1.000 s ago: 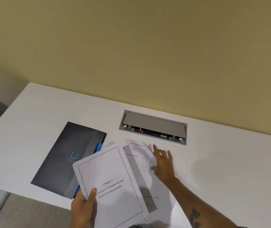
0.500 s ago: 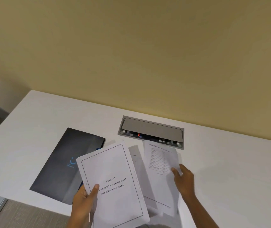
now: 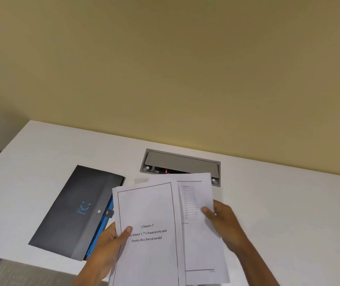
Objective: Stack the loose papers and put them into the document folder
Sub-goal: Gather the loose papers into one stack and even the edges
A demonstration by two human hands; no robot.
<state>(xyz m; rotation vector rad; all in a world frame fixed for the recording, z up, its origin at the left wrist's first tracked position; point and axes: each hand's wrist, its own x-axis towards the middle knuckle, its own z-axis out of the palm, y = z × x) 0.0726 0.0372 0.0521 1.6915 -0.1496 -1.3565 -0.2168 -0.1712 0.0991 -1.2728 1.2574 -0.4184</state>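
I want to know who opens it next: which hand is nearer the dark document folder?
Left. The left hand grips the papers right at the dark document folder edge; the right hand holds the sheets' far side.

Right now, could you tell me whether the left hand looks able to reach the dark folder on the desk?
Probably yes, but not freely: the folder lies closed just beside the left hand, with nothing between them, yet that hand is gripping the title page, so it would need to let go first.
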